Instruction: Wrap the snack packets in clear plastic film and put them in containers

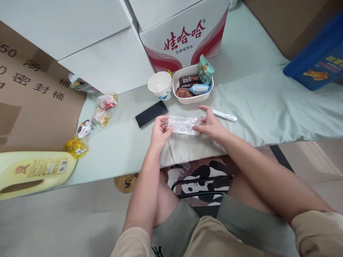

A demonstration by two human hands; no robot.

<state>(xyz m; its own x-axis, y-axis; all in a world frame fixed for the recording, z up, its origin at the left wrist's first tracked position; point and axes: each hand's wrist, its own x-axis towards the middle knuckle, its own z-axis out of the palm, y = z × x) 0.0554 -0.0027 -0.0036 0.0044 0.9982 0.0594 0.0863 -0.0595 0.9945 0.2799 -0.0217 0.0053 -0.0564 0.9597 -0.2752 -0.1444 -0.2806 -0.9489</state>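
Observation:
Between my hands is a crinkled clear plastic wrapper [184, 126], stretched sideways just above the front of the cloth-covered table. My left hand [160, 131] pinches its left end between thumb and fingers. At the right end, my right hand [210, 125] grips the plastic with the thumb in front, its index finger raised. What lies inside the wrapper, if anything, cannot be made out. A black phone [151, 114] lies just beyond my left hand. Behind my right hand rests a white knife-like tool [224, 115], partly covered by the fingers.
A white tub [194, 100] of wrapped snacks and a paper cup [160, 86] stand before a water carton [184, 39]. Several snack packets [102, 116] lie left, near a yellow jug [34, 169]. A blue container [316, 60] stands right. The table's front edge is close to my lap.

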